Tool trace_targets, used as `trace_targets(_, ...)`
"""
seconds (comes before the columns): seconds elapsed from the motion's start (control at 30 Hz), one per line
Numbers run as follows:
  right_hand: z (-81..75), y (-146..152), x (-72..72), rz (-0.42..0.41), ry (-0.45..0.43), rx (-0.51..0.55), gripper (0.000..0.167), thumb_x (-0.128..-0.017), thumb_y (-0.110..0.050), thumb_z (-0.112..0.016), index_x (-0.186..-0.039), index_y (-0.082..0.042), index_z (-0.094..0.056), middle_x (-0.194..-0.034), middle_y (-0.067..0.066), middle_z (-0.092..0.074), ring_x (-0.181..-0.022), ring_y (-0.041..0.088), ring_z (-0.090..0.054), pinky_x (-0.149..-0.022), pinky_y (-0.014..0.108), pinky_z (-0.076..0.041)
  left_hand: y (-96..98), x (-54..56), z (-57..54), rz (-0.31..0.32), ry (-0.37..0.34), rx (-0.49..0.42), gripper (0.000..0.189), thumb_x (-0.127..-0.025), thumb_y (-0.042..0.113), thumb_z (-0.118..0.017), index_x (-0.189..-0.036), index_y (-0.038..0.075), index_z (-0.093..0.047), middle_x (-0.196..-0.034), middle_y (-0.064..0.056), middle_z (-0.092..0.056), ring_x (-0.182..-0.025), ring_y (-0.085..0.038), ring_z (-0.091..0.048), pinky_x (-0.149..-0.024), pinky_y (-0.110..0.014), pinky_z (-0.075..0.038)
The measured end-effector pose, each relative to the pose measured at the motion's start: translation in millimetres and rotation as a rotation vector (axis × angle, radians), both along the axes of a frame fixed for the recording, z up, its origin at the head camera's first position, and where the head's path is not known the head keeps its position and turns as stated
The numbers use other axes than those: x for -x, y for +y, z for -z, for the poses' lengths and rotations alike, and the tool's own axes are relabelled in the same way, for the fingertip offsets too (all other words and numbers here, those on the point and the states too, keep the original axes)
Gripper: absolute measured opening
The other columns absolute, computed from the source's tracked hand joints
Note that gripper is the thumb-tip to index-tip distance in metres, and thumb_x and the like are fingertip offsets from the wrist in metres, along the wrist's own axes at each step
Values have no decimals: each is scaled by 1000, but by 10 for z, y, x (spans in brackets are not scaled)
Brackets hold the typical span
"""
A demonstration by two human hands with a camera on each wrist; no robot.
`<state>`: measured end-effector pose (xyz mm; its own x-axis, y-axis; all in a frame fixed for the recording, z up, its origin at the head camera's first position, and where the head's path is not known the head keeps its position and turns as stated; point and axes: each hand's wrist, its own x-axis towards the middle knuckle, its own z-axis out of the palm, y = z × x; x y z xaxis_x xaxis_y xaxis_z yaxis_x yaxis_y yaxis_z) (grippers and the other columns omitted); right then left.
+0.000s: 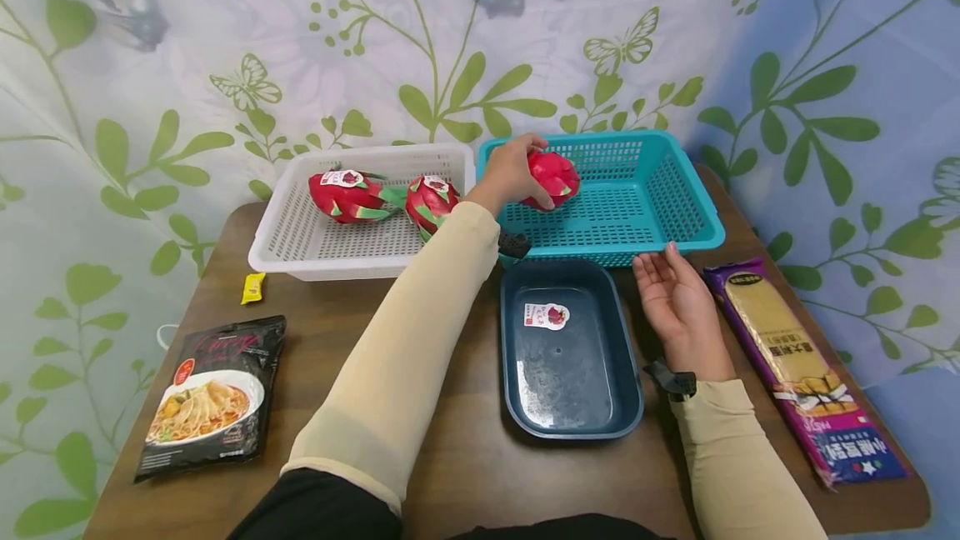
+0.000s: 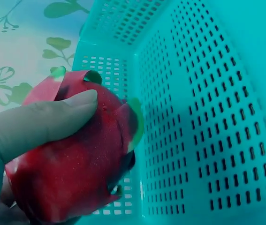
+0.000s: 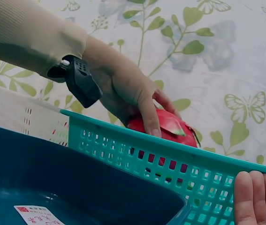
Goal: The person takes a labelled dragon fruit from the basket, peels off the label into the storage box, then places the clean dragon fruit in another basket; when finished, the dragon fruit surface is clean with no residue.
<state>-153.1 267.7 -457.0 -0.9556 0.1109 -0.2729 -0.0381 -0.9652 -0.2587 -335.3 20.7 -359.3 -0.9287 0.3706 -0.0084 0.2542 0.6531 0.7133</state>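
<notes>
In the head view my left hand (image 1: 513, 173) grips a red dragon fruit (image 1: 555, 179) over the left part of the turquoise basket (image 1: 686, 182). The left wrist view shows my thumb laid across this dragon fruit (image 2: 86, 154), inside the basket walls. My right hand (image 1: 678, 302) holds nothing; its palm is turned up and its fingertips are right at the basket's front rim. Two more dragon fruits, one on the left (image 1: 345, 197) and one on the right (image 1: 431, 205), lie in the white basket (image 1: 292, 261), the right one partly covered by my left forearm.
In front of the turquoise basket stands a dark blue tub (image 1: 558, 390) with a sticker (image 1: 546, 316) inside. A pasta pack (image 1: 802, 365) lies at the right, a black noodle pack (image 1: 213, 398) at the left. A small yellow packet (image 1: 252, 287) is near the white basket. A patterned wall (image 1: 525, 40) rises behind.
</notes>
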Motion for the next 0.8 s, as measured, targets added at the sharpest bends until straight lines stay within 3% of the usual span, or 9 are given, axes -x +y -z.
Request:
trace_targets(0.23, 3, -21, -5, 8, 16, -27, 15, -105, -7, -64, -116, 3, -59, -99, 18, -64, -92, 28, -68, -95, 37, -57, -61, 130, 114, -16, -37, 20, 97, -68, 12, -102, -149, 22, -50, -152, -1, -51, -132, -23, -47, -82, -33, -60)
trace_targets(0.37, -5, -14, -8, 15, 19, -25, 15, -104, -6, -66, -114, 2, -60, -98, 19, -64, -91, 29, -68, -95, 37, -57, -64, 173, 168, 5, -44, 82, 100, -70, 6, -100, -153, 20, -45, -153, -3, -49, -134, -23, -45, -80, -32, -60)
trace_targets(0.6, -8, -21, -12, 15, 11, -37, 11, -106, -6, -62, -113, 2, -61, -96, 19, -65, -90, 29, -68, -94, 37, -58, -81, 176, 183, 61, 83, 318, 103, -69, 13, -102, -154, 20, -43, -143, -8, -56, -129, -23, -51, -73, -34, -60)
trace_targets(0.8, -5, -41, -6, 22, 22, -47, 12, -106, -8, -61, -112, 3, -62, -97, 19, -65, -90, 29, -68, -93, 37, -58, -144, 198, 167, 125, 118, 287, 101, -68, 14, -102, -152, 18, -46, -142, -6, -56, -128, -23, -51, -79, -34, -60)
